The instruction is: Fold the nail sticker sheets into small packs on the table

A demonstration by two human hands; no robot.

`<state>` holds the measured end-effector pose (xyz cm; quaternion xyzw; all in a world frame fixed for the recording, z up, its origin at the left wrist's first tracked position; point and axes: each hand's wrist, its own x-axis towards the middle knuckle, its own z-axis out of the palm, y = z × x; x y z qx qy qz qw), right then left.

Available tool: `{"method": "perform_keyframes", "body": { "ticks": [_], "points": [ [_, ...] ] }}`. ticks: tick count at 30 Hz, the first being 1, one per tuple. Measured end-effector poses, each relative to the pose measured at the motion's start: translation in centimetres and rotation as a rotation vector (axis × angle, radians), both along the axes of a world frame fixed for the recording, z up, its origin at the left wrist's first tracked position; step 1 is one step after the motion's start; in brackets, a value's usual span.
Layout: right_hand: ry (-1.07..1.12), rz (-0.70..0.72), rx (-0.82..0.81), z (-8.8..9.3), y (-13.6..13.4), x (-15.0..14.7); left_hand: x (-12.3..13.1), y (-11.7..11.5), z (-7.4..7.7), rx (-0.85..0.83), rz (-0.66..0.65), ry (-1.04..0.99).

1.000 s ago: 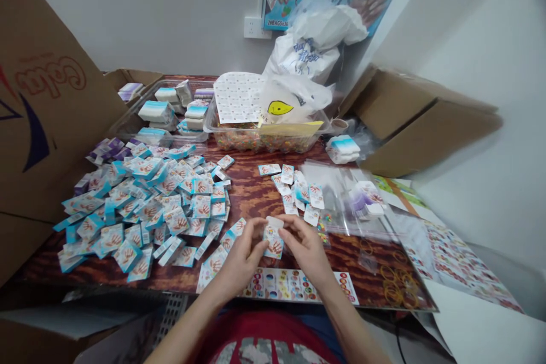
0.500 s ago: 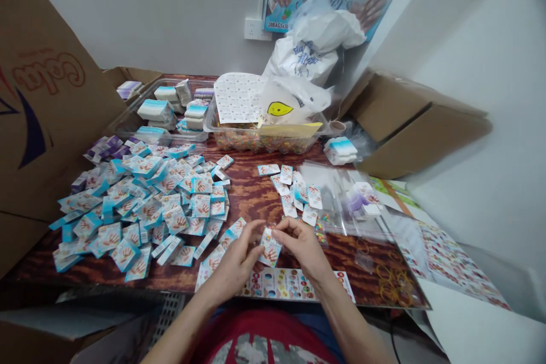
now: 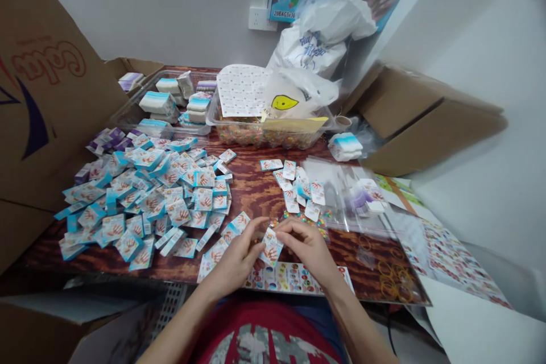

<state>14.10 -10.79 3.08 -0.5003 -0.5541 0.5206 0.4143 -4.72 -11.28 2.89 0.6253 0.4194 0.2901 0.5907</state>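
Note:
Between my left hand (image 3: 234, 257) and my right hand (image 3: 305, 245) I hold a small nail sticker card (image 3: 272, 247), printed with a hand picture and tilted. Both hands pinch its edges, and my fingers hide part of it. Just below my hands lies a strip of round-patterned stickers (image 3: 290, 278). A large loose pile of blue-edged cards (image 3: 145, 205) spreads to the left, its nearest cards touching my left hand. A smaller scatter of the same cards (image 3: 296, 190) lies beyond my fingers.
The cards lie on a wood-grain table (image 3: 251, 193). Behind them stand a plastic tub of colourful small pieces (image 3: 264, 133) and a clear tray of stacked card bundles (image 3: 164, 105). A clear plastic bag (image 3: 341, 187) and yellow rubber bands (image 3: 394, 281) lie right; cardboard flaps (image 3: 42, 96) rise left.
The card has turned and tilted between my fingers, and the white strip at its top edge no longer shows. My hands have drawn slightly closer together.

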Motion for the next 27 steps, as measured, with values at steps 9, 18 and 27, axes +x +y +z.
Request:
{"method": "perform_keyframes", "body": {
  "ticks": [9, 18, 27],
  "points": [
    [-0.107, 0.116, 0.015, 0.1, -0.8, 0.2, -0.5, -0.1, 0.1, 0.050, -0.039, 0.030],
    [-0.172, -0.047, -0.067, -3.0, -2.8, -0.6, -4.5, -0.4, 0.0, 0.283, 0.268, 0.410],
    [-0.882, 0.144, 0.202, -4.6, -7.2, 0.8, -6.8, -1.2, -1.2, 0.607, 0.469, 0.850]
  ]
}}
